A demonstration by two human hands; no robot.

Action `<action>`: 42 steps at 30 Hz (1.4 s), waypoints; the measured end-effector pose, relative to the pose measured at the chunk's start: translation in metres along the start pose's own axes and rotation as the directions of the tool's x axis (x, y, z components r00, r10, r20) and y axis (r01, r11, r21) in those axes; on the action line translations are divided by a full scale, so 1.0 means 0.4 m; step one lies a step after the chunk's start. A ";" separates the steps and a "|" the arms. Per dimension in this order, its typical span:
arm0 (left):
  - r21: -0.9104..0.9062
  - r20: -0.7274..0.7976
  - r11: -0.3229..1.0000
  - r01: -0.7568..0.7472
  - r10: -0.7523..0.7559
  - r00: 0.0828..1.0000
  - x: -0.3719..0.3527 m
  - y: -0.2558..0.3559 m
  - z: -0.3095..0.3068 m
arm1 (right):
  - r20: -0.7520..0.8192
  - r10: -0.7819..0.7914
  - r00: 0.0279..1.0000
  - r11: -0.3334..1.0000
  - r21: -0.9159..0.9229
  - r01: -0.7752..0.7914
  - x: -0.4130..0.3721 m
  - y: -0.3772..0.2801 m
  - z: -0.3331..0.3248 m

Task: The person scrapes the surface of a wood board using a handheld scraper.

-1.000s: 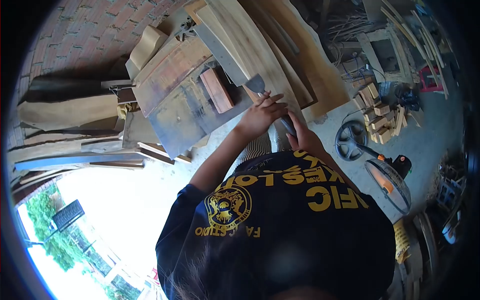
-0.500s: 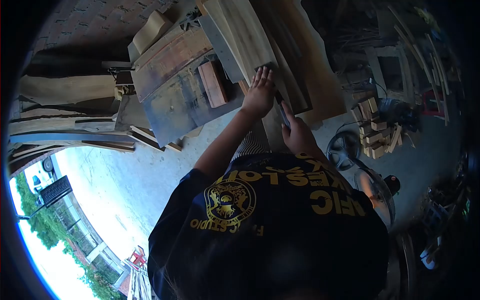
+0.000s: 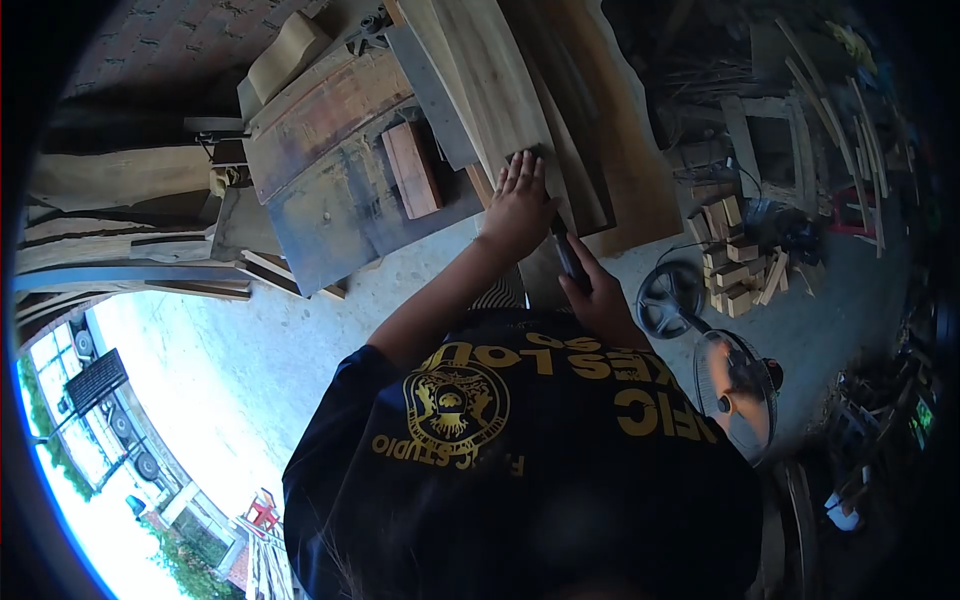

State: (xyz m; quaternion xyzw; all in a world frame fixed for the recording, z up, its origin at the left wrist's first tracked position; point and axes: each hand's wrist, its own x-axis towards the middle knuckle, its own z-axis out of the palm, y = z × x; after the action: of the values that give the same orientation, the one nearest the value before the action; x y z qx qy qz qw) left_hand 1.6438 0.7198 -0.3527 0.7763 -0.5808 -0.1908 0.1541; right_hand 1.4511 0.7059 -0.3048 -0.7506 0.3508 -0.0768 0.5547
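A long pale wooden board (image 3: 490, 75) runs away from my body. My left hand (image 3: 518, 205) lies over the dark head of a hand tool on the board's near part, with its fingers stretched out flat. The tool's dark handle (image 3: 572, 258) points back towards me, and my right hand (image 3: 597, 295) is wrapped round it. The left palm and fingers hide most of the tool's head, so its exact kind does not show.
A reddish wooden block (image 3: 411, 172) rests on a stained panel (image 3: 330, 215) to the left. Wider brown planks (image 3: 640, 150) lie right of the board. A standing fan (image 3: 735, 390) and a stack of short wood blocks (image 3: 733, 265) are on the right.
Both hands and the tool have come a little towards my body along the board. The camera view has shifted slightly.
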 end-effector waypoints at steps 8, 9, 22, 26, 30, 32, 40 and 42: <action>-0.003 -0.110 1.000 -0.025 0.024 0.994 0.092 -0.067 -0.012 | -0.109 -0.163 0.981 0.986 -0.047 0.158 0.124 0.009 0.041; 0.034 -0.117 0.999 -0.015 0.019 0.993 0.131 -0.087 -0.029 | -0.175 -0.264 0.948 0.964 -0.084 0.253 0.165 0.003 0.055; 0.065 0.102 0.998 0.009 -0.016 0.995 0.049 -0.048 -0.045 | -0.085 -0.078 0.993 0.996 -0.054 0.074 0.080 -0.058 0.032; -0.018 0.184 1.000 0.003 0.000 0.983 -0.038 -0.006 -0.031 | 0.026 0.111 0.993 0.990 -0.085 -0.109 -0.008 -0.039 0.017; 0.040 0.147 0.999 -0.022 0.016 0.989 -0.023 -0.031 -0.024 | -0.048 -0.023 0.999 0.998 -0.064 0.019 0.031 -0.003 0.050; 0.075 0.117 0.997 -0.031 0.022 0.993 0.024 -0.069 -0.039 | -0.072 -0.068 0.995 0.995 -0.075 0.063 0.100 -0.023 0.058; 0.108 0.047 0.992 -0.068 0.064 0.997 0.184 -0.196 -0.129 | -0.125 0.004 0.992 0.997 -0.074 -0.014 0.287 -0.091 0.092; 0.114 0.055 0.989 -0.095 0.089 0.995 0.165 -0.195 -0.124 | -0.186 -0.073 0.980 0.996 -0.069 0.061 0.262 -0.091 0.107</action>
State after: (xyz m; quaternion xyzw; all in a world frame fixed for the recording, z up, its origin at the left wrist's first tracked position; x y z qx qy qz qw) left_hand 1.7496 0.6790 -0.3527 0.7514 -0.6297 -0.1685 0.1027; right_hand 1.5666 0.6802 -0.3172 -0.7683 0.3786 -0.1552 0.4923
